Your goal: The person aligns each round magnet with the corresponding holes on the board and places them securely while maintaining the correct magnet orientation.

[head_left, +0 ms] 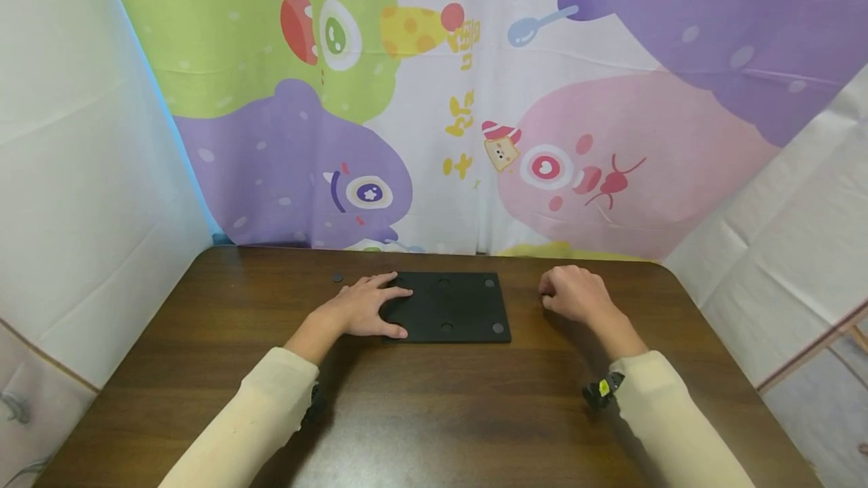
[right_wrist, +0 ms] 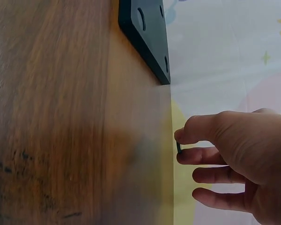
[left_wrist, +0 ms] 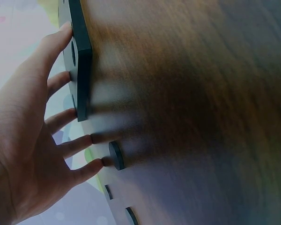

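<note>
A flat black board (head_left: 468, 307) with several round recesses lies toward the back of the table. My left hand (head_left: 362, 306) rests over its left end with fingers spread. In the left wrist view the thumb and two fingers touch the board (left_wrist: 84, 70), while the other two reach past its edge near a dark disc (left_wrist: 116, 155). Right of the board, my right hand (head_left: 576, 294) is held apart from it. The right wrist view shows its thumb and forefinger pinching a thin dark disc (right_wrist: 179, 147), seen edge-on. The two right-hand recesses look lighter; I cannot tell whether discs fill them.
Two further dark discs, one at the table edge (left_wrist: 108, 192) and a nearer disc (left_wrist: 131, 216), lie left of the board. The brown wooden table (head_left: 441, 413) ends at a printed cartoon curtain (head_left: 441, 202). White cloth (head_left: 74, 134) hangs at both sides.
</note>
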`<state>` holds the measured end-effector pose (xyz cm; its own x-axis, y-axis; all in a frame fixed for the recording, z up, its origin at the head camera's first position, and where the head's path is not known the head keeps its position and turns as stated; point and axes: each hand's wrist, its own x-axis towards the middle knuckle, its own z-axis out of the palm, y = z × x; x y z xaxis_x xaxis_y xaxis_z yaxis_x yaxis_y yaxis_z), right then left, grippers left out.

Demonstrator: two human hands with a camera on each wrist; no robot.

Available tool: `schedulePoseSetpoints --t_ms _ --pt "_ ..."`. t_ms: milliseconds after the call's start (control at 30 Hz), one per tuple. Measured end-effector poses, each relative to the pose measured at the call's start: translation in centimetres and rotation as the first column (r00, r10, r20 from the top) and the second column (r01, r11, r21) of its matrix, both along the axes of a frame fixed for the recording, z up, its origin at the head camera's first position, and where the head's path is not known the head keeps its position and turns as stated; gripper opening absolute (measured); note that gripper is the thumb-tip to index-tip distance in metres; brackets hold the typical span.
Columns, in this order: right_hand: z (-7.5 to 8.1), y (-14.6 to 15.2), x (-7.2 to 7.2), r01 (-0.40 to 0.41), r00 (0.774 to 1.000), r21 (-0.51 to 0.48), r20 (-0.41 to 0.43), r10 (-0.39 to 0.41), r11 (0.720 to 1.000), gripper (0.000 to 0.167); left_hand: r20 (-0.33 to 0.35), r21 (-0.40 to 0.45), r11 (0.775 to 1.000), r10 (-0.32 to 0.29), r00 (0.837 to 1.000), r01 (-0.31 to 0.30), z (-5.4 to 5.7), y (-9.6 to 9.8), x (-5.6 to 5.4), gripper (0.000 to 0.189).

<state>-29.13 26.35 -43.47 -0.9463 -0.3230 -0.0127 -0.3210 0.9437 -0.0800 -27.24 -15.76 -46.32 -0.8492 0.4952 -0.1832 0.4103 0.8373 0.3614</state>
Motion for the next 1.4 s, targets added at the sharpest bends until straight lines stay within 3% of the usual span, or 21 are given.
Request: schedulePoseSetpoints --t_ms 1400 --pt "-0.1 -4.3 -0.9 -0.055 0.998 -0.032 -0.034 0.054 0.998 0.006 -0.005 0.001 1.0 -0.008 1.0 0.008 0.1 -0.1 0.2 0.085"
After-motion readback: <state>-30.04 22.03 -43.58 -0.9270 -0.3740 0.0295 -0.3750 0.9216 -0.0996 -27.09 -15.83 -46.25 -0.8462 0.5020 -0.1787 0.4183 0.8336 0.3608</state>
